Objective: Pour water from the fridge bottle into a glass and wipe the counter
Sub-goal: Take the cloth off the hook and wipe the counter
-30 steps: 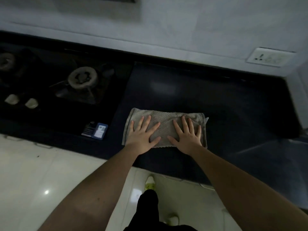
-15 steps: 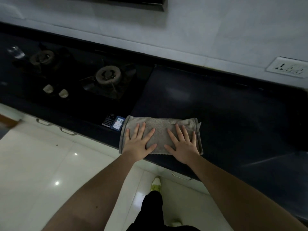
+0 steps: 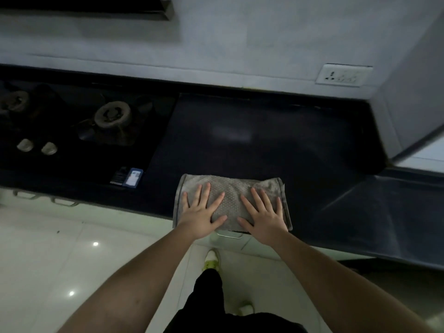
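Note:
A grey folded cloth (image 3: pixel 231 193) lies flat on the dark counter (image 3: pixel 252 140), its near edge hanging just over the counter's front edge. My left hand (image 3: pixel 201 213) presses on the cloth's left half with fingers spread and straight. My right hand (image 3: pixel 263 216) presses on the right half the same way. No bottle or glass is in view.
A gas hob with a burner (image 3: pixel 113 115) and two knobs (image 3: pixel 37 146) sits to the left. A small blue card (image 3: pixel 133 177) lies near the cloth. A wall socket (image 3: pixel 343 74) is at the back right. A drawer handle (image 3: pixel 229 234) shows below the cloth.
Both hands have slid the cloth toward me, from mid-counter to the front edge, where it now overhangs slightly.

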`<state>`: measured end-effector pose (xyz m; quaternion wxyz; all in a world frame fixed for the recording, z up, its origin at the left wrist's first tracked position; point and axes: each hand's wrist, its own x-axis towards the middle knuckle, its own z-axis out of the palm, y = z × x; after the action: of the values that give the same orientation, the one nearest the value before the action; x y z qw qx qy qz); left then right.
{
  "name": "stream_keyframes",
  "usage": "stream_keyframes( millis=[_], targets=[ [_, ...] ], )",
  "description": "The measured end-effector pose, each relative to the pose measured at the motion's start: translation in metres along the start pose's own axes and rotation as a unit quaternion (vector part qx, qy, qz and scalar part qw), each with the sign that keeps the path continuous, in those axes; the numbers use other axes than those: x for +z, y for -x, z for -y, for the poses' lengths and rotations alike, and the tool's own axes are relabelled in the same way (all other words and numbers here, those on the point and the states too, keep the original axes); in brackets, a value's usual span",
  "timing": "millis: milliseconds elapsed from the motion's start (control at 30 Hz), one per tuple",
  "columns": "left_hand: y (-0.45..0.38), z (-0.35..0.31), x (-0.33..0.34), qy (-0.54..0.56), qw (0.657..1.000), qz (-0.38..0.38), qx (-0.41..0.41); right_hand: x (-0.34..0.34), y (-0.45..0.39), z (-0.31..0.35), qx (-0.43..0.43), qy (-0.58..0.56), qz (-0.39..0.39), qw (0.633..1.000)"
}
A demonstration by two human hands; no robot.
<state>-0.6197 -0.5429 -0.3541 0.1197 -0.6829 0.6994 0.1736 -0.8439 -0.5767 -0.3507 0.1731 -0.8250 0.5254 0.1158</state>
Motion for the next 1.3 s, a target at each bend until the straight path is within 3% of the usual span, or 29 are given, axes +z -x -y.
stream_keyframes(
  millis=[333,467,833,1133,1300],
  targets=[
    [-0.046,-0.153,-0.016,-0.034,0.991,0.069,0.110,0.002,0.078,-0.131,0.138,-0.055,-0.006,0.989],
    [-0.062,-0.191,-0.020,-0.048,0.988,0.080,0.127,-0.004,0.086,-0.171,0.153,-0.066,0.015,0.986],
    [-0.102,-0.241,-0.031,-0.047,0.988,0.059,0.133,-0.027,0.060,-0.242,0.145,-0.047,0.006,0.988],
    [-0.163,-0.238,-0.052,-0.037,0.984,0.025,0.175,-0.054,0.008,-0.267,0.154,-0.052,0.026,0.986],
    [-0.196,-0.232,-0.064,-0.026,0.988,0.016,0.153,-0.068,-0.035,-0.274,0.154,-0.055,0.024,0.986]
  ],
)
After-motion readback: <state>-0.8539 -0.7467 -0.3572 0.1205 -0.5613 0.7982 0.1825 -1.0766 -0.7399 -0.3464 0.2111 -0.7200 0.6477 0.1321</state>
